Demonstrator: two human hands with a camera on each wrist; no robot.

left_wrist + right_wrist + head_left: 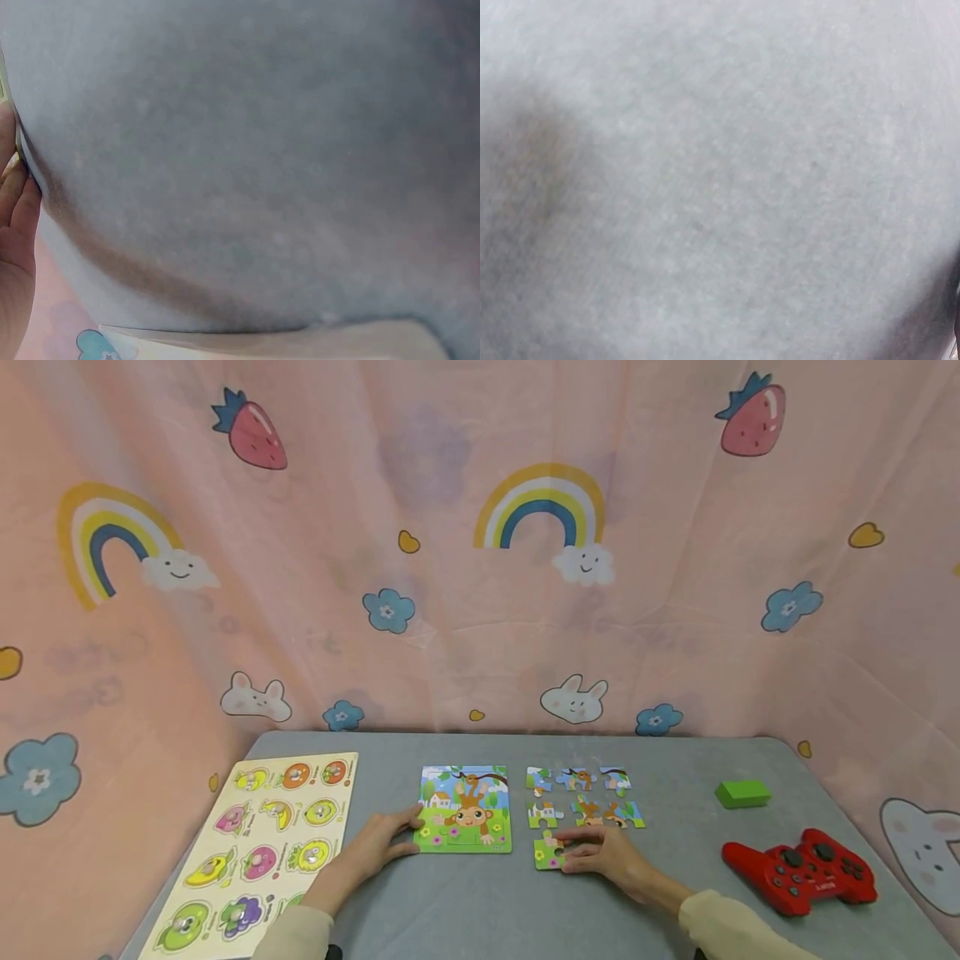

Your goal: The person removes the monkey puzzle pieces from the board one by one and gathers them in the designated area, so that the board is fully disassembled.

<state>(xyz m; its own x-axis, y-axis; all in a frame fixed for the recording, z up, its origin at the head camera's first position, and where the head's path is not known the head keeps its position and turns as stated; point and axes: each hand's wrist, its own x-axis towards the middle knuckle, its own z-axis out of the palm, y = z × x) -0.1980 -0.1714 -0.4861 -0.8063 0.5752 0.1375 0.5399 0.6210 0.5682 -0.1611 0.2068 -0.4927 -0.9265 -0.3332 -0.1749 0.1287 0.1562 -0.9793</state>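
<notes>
A square picture puzzle board (463, 810) with a monkey on it lies flat on the table. The left hand (378, 843) touches this board's left edge with fingertips and thumb; in the left wrist view its fingers (22, 199) show at the far left. To the right, several loose jigsaw pieces (587, 810) lie in rows. The right hand (603, 857) holds a green flowered puzzle piece (548, 855) at the front row, index finger at its top and thumb near its lower edge. What lies under the palm is hidden. The right wrist view shows only blurred table.
A cream fruit peg board (281, 831) lies on the left side of the grey table (450, 910). A red game controller (802, 870) and a green block (742, 793) sit at the right. A pink patterned curtain (465, 652) hangs behind.
</notes>
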